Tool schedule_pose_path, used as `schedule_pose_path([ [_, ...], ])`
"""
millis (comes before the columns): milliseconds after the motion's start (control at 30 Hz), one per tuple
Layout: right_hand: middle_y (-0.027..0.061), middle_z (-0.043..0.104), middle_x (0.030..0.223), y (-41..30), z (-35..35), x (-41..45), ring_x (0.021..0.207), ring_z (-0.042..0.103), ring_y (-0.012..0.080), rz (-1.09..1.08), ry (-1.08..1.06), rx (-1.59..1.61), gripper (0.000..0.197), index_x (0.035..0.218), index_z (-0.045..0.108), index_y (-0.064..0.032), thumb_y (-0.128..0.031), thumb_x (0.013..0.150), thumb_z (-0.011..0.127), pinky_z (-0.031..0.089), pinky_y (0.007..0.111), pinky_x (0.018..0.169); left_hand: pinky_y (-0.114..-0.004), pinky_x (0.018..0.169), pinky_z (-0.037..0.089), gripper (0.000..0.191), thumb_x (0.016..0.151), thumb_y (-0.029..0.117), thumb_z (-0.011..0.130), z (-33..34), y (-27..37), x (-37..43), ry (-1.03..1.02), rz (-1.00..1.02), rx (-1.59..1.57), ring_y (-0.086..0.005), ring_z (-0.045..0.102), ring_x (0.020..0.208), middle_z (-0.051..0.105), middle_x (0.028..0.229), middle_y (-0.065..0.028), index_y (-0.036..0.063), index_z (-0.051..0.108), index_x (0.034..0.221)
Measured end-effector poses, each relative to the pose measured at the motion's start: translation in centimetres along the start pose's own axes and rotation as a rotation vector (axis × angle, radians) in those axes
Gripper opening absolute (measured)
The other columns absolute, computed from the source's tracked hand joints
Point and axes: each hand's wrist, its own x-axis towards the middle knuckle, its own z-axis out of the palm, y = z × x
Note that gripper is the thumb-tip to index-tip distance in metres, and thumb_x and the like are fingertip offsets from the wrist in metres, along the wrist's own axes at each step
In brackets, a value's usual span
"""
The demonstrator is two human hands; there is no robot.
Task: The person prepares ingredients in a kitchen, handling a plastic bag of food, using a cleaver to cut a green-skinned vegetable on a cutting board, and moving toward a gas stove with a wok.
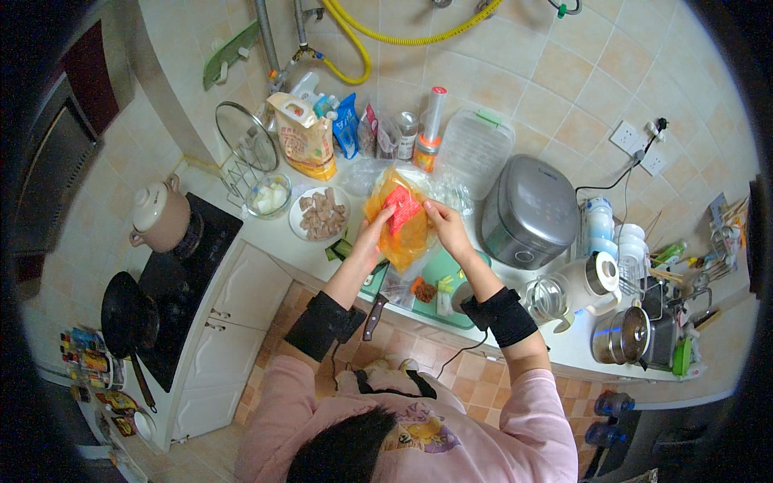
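Note:
Above the counter, an orange translucent plastic bag (403, 250) with a red printed label (400, 208) is held up between both hands. My left hand (371, 235) grips its left side, thumb on the label. My right hand (447, 226) pinches its upper right edge. Below it lies a green cutting board (433, 270), partly hidden by the bag and right arm. On the board are brown-red seasoning (425, 292) and chopped pale green and white pieces (444, 297). A cleaver (375, 317) rests at the board's left, its wooden handle sticking out past the counter edge.
Left of the bag stand a plate of brown chunks (323, 214) and a glass bowl of white pieces (270, 196). A rice cooker (531, 211), glass jug (545, 296) and kettle (589, 281) are on the right. The cooktop holds a wok (127, 314) and a lidded pot (158, 217).

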Motion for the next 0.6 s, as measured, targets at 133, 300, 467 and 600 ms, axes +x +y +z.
schedule_pose_path([
  [133, 0.0036, 0.058, 0.083, -0.6, -0.2, -0.3, 0.074, 0.049, 0.0079, 0.062, -0.019, -0.050, 0.031, 0.095, 0.056, 0.0023, -0.025, 0.082, 0.049, 0.039, 0.021, 0.067, -0.026, 0.076, 0.042, 0.039, 0.076, 0.022, 0.057, 0.5, 0.3, -0.7, 0.022, 0.086, 0.025, -0.0133, 0.050, 0.091, 0.051, 0.103, -0.0040, 0.0050, 0.045, 0.108],
  [300, 0.0035, 0.058, 0.086, 0.7, -0.5, -0.6, 0.078, 0.051, 0.0099, 0.265, -0.018, 0.331, 0.030, 0.095, 0.056, -0.0002, -0.025, 0.083, 0.045, 0.038, 0.022, 0.072, -0.024, 0.074, 0.040, 0.029, 0.078, 0.023, 0.055, 0.6, 0.5, -0.6, 0.013, 0.145, 0.188, -0.0103, 0.052, 0.083, 0.055, 0.093, -0.0018, 0.0056, 0.051, 0.100],
  [467, 0.0039, 0.056, 0.093, 1.4, -0.4, -0.7, 0.084, 0.051, 0.0124, 0.363, -0.079, 0.650, 0.031, 0.100, 0.052, -0.0024, -0.027, 0.086, 0.039, 0.039, 0.024, 0.073, -0.022, 0.065, 0.039, 0.032, 0.083, 0.030, 0.046, 0.7, 1.9, -0.5, 0.129, 0.337, 0.597, -0.0089, 0.050, 0.070, 0.056, 0.077, -0.0034, -0.0006, 0.054, 0.089],
  [600, 0.0044, 0.054, 0.098, 2.2, -0.2, -0.3, 0.088, 0.050, 0.0123, 0.362, -0.081, 0.903, 0.036, 0.103, 0.048, -0.0032, -0.033, 0.085, 0.039, 0.039, 0.025, 0.075, -0.024, 0.055, 0.038, 0.038, 0.085, 0.032, 0.042, 0.9, 2.2, -0.5, 0.225, 0.400, 0.809, -0.0092, 0.046, 0.058, 0.053, 0.062, -0.0055, -0.0040, 0.053, 0.079],
])
